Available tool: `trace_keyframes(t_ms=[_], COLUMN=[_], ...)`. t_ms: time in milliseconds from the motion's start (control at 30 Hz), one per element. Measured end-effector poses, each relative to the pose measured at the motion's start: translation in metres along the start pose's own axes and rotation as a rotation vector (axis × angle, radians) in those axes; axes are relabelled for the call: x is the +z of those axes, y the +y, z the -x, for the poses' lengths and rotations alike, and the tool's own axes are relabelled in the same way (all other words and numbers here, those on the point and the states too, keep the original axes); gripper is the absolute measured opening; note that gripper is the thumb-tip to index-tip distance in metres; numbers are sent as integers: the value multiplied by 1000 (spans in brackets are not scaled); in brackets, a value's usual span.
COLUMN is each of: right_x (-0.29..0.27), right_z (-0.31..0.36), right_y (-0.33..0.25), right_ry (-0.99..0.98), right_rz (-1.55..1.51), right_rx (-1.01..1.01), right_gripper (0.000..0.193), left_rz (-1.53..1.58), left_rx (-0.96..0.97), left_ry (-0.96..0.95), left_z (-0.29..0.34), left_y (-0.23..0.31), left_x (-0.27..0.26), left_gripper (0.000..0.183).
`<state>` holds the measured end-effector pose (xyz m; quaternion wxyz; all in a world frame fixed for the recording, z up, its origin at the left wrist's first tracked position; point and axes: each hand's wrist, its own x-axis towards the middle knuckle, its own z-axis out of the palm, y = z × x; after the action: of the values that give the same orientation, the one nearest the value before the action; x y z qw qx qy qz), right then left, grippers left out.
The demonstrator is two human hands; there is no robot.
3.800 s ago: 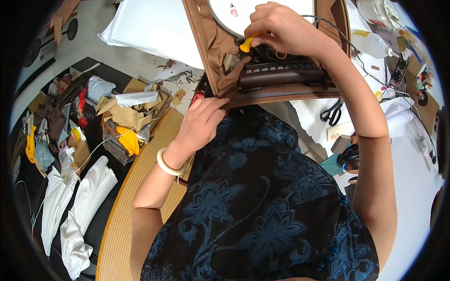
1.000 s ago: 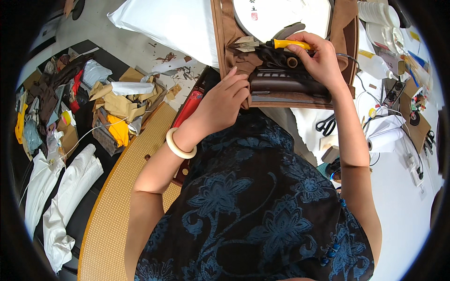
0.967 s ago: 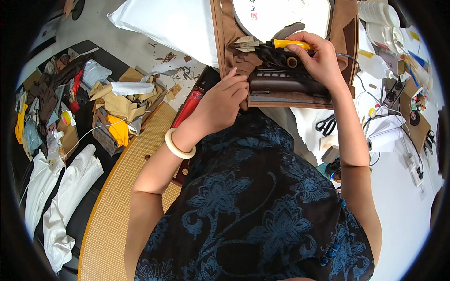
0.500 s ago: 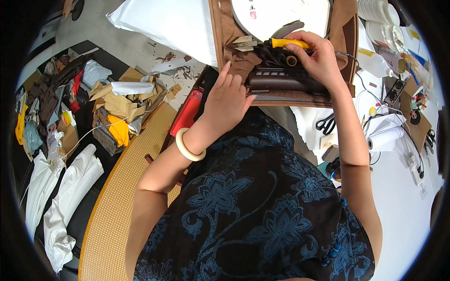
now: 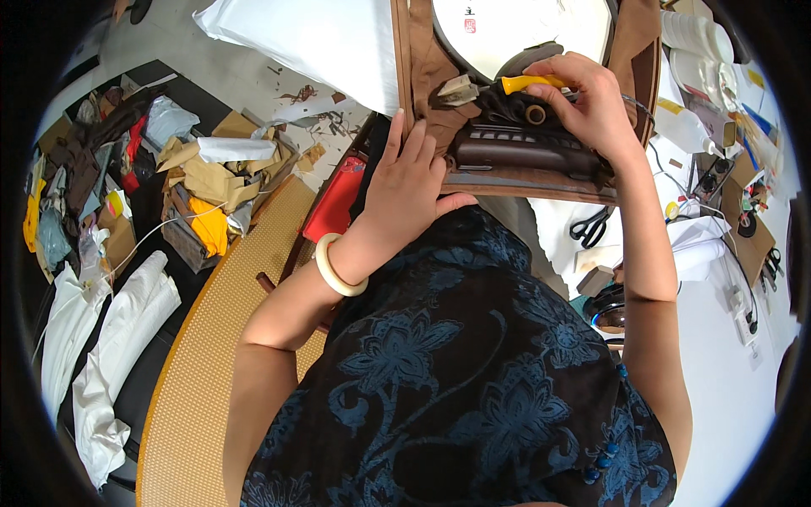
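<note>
My right hand (image 5: 596, 106) grips a yellow-handled tool (image 5: 517, 84) with a pale, blocky head. That head hovers over or rests on brown leather (image 5: 432, 63) at the left side of a brown-edged box (image 5: 541, 194); contact is unclear. My left hand (image 5: 404, 173) lies with fingers stretched and thumb apart along the box's near left corner. Inside the box are a dark brown long piece (image 5: 515, 154), a small tan ring (image 5: 535, 114), and a pale round panel (image 5: 524, 29) with a dark rim.
A large white sheet (image 5: 312, 55) lies left of the box. Black scissors (image 5: 590, 226), a white bottle (image 5: 683, 122) and a cable (image 5: 667, 173) occupy the white table at right. Scraps (image 5: 215, 173) heap on a black surface at left, beside a woven tan seat (image 5: 198, 372).
The box and the tool appear shifted slightly right and down in the picture. The tool's head looks turned a little. My left hand's fingers have straightened and spread along the box's edge.
</note>
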<state>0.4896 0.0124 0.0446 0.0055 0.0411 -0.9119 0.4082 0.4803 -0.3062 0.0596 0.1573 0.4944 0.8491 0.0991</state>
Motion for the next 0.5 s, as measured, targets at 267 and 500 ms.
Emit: trace_keyframes(t_ms=[267,500], right_x=[-12,-3], right_z=[-47,-78], right_y=[-32,-74], right_ry=[-276,-440], right_rz=[212,331], right_rx=[-305,-450], right_gripper=[15,8], left_rz=[1,-47], left_rx=[-29,-86], left_ry=[-32,5], left_z=[-1,1], left_y=[-2,3], left_x=[-2,-2], left_gripper=[73,72])
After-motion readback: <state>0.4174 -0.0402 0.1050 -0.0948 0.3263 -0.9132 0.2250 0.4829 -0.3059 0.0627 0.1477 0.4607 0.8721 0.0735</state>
